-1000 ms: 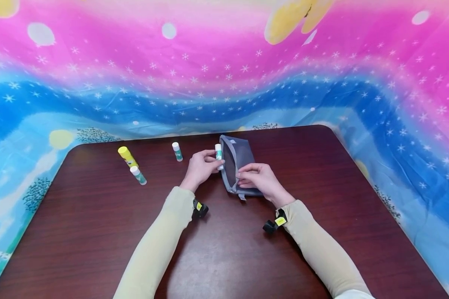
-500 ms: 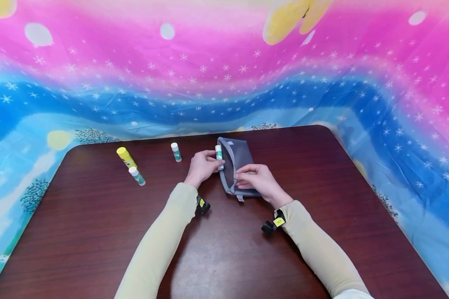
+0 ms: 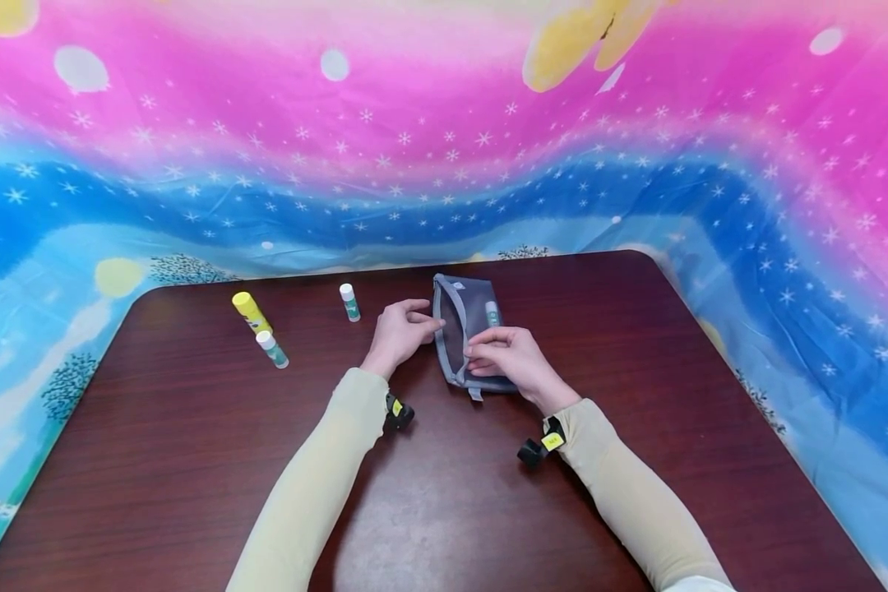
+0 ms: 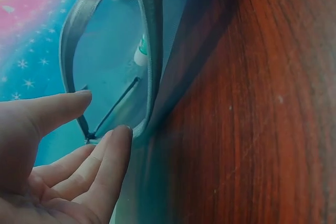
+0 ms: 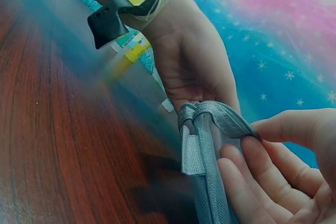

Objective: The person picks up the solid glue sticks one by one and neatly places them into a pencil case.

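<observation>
A grey zippered pouch (image 3: 477, 292) lies on the table with its mouth spread toward the left. Inside it is a white-and-green glue stick (image 3: 492, 313), seen through the thin fabric; the left wrist view shows the white end of this glue stick (image 4: 140, 56) through the mouth. My left hand (image 3: 401, 333) is at the mouth, thumb and fingers apart with nothing between them. With thumb and fingers, my right hand (image 3: 514, 358) pinches the zippered edge (image 5: 239, 124) on the near side of the pouch.
Left of my left hand, a white-capped glue stick (image 3: 350, 302) stands on the brown table (image 3: 192, 460). Farther left are a large yellow glue stick (image 3: 249, 311) and another white-capped glue stick (image 3: 272, 349) close together. A printed cloth (image 3: 429, 123) hangs behind the table.
My left hand has let go of the white-and-green glue stick, which has gone from the pouch's mouth to deep inside it. The right hand keeps its hold on the edge.
</observation>
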